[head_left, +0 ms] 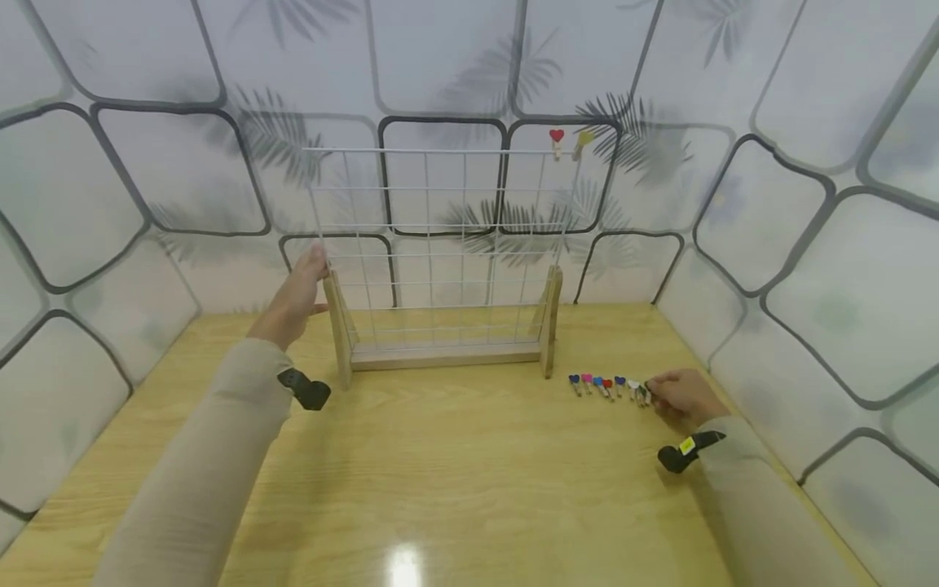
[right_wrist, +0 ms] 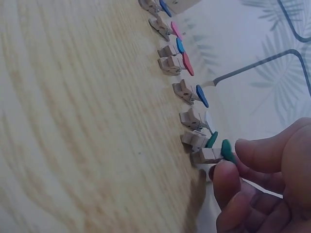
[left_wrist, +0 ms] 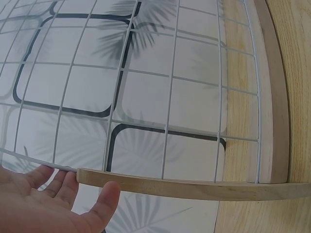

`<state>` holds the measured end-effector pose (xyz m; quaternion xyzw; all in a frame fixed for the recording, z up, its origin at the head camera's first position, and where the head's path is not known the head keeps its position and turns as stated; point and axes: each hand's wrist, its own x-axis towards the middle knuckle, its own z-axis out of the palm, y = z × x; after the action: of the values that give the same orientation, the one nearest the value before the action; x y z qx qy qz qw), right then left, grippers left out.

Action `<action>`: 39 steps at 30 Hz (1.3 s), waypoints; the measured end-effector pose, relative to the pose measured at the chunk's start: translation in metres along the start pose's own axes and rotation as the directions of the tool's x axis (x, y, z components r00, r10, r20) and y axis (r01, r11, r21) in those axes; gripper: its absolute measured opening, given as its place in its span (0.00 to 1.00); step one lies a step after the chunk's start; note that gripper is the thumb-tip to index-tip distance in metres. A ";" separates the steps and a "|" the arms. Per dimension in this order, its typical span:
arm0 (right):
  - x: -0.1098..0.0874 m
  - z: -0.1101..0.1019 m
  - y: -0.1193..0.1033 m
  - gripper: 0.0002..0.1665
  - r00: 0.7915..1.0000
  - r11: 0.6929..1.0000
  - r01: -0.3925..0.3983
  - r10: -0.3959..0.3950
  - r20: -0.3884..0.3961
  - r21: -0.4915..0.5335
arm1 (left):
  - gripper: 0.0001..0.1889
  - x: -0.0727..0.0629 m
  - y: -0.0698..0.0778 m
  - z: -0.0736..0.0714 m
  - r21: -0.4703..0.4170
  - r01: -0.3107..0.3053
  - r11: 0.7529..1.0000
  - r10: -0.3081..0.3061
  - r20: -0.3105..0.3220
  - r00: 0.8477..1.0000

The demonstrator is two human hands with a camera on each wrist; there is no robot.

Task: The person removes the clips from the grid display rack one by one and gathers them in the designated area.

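Observation:
A white wire grid rack (head_left: 444, 255) stands upright on wooden side supports. My left hand (head_left: 297, 293) holds its left edge, with the fingers on the wire and the thumb (left_wrist: 111, 194) by the wooden upright (left_wrist: 160, 187). On the right, my right hand (head_left: 684, 395) pinches a mini clothespin (right_wrist: 209, 155) by its green heart between thumb and index finger. This clothespin is at the near end of a row in the right wrist view, close beside another green-heart clothespin (right_wrist: 196, 140). A red-heart clothespin (head_left: 557, 140) and a yellow-heart one (head_left: 583, 145) are clipped to the rack's top wire, at the right.
Several mini clothespins with blue, pink, red and white hearts lie in a row on the wood-grain table (head_left: 440, 473), including a pink-heart one (head_left: 587, 380). A patterned wall covering (head_left: 455, 65) closes off the back and both sides. Light glares on the front of the table.

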<state>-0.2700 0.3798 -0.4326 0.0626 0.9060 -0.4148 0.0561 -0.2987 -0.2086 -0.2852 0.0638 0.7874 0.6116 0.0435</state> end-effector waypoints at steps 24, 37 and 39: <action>0.014 -0.034 -0.141 0.37 0.969 0.904 0.197 -0.238 0.064 0.381 | 0.43 0.004 0.005 -0.003 -0.016 -0.002 1.000 0.002 0.001 1.000; 0.013 -0.051 -0.278 0.20 0.897 0.673 0.428 -0.396 -0.195 0.604 | 0.42 0.001 0.001 -0.001 -0.011 0.008 1.000 -0.008 -0.012 1.000; 0.011 -0.055 -0.296 0.19 0.882 0.649 0.460 -0.414 -0.225 0.606 | 0.41 0.001 0.001 0.001 -0.012 0.011 1.000 -0.011 -0.010 1.000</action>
<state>-0.3309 0.2308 -0.1778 -0.1282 0.6970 -0.6984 -0.1006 -0.2997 -0.2074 -0.2844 0.0560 0.7844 0.6162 0.0434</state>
